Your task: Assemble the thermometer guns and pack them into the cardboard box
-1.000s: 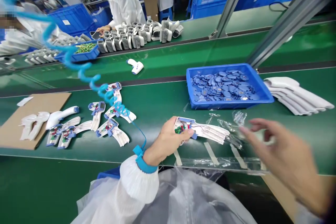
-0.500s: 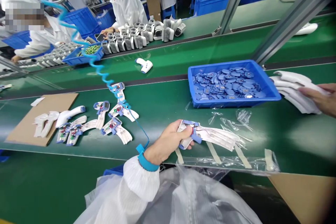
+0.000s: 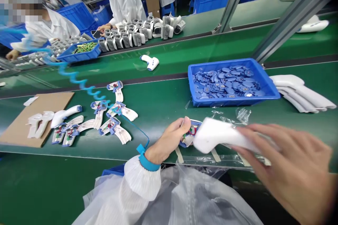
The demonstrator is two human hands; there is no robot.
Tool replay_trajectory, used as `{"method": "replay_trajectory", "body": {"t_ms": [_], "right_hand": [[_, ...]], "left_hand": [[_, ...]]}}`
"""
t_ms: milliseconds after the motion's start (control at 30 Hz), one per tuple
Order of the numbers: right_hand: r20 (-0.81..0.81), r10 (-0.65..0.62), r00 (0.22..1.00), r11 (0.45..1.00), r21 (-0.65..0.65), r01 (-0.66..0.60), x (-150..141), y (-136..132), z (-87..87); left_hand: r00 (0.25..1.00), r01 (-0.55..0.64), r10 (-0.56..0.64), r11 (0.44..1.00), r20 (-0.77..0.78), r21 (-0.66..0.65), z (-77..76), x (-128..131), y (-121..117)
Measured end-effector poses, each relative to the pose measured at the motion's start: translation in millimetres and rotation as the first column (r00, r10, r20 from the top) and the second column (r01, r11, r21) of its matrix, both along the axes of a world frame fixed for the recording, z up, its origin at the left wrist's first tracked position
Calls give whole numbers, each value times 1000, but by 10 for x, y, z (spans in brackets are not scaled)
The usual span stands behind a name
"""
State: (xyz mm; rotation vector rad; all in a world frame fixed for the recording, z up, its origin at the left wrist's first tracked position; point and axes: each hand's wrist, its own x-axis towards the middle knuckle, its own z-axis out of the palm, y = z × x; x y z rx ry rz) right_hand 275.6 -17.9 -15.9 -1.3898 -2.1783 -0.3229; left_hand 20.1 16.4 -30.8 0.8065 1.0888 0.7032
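Observation:
My left hand (image 3: 173, 137), with a blue wrist strap (image 3: 148, 161), is closed on an opened thermometer half (image 3: 190, 134) whose blue frame and coloured wires show. My right hand (image 3: 287, 161) grips a white shell half (image 3: 211, 137) by its handle. The shell's wide end hangs in front of the thermometer half and hides most of it. Whether the two touch I cannot tell. More white shells (image 3: 303, 93) lie stacked at the right of the table.
A blue bin (image 3: 235, 102) holds many blue parts. Several wired thermometer halves (image 3: 114, 128) lie at left, near a cardboard sheet (image 3: 16, 126). A coiled blue cord (image 3: 79, 82) crosses the left side. A white thermometer (image 3: 150, 62) lies on the conveyor. Co-workers (image 3: 125, 3) sit across.
My right hand has come from the shell stack at the right towards my left hand, bringing one white shell. The thermometer on the conveyor has shifted slightly right. My left hand keeps its hold.

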Motion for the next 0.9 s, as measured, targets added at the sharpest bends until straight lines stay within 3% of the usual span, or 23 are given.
{"method": "replay_trajectory", "body": {"t_ms": [100,200,267,333,367,433,467,500,567,667,733,800,900], "right_hand": [[116,99,988,993,60,-106,-312,-27,15],[137,130,982,988,60,-139,-441,-14,-24],[97,134,986,991,-10,-134,-435,-4,-107],[-42,130,991,969,-205,-136,-392,8,-185],[-146,114,983,924,-348,-159,-376,22,-202],[-374,32,927,763,-590,-264,-405,80,-177],[-464,-21,885,694,-644,-321,-463,124,-141],[-532,-68,844,672,-650,-356,-553,177,-99],[-604,-121,788,759,-568,-319,-810,292,-29],[-552,-124,824,879,-446,-167,-1229,431,-27],[-484,-84,871,924,-365,-114,-1421,488,-75],[-455,-33,890,959,-264,-100,-1514,524,-113],[-504,-30,863,980,-183,-73,-1528,561,-100]], "left_hand": [[999,24,-26,998,37,54,-42,-37,-26],[996,73,-76,995,39,69,-107,-78,-56],[996,84,-82,990,-15,113,-137,-92,-76],[992,103,-86,975,-94,199,-132,-94,-95],[985,129,-97,962,-140,242,-116,-92,-102],[965,184,-110,931,-238,316,-71,-87,-108],[956,199,-104,918,-275,343,-48,-87,-106],[950,197,-85,911,-302,362,-30,-88,-103],[938,177,-43,912,-344,370,-10,-99,-93],[884,288,-96,882,-457,372,-19,-124,-90],[796,426,-124,810,-592,404,-33,-135,-96],[704,500,-73,758,-706,420,-33,-144,-94],[669,487,-14,764,-743,423,5,-180,-69]]}}
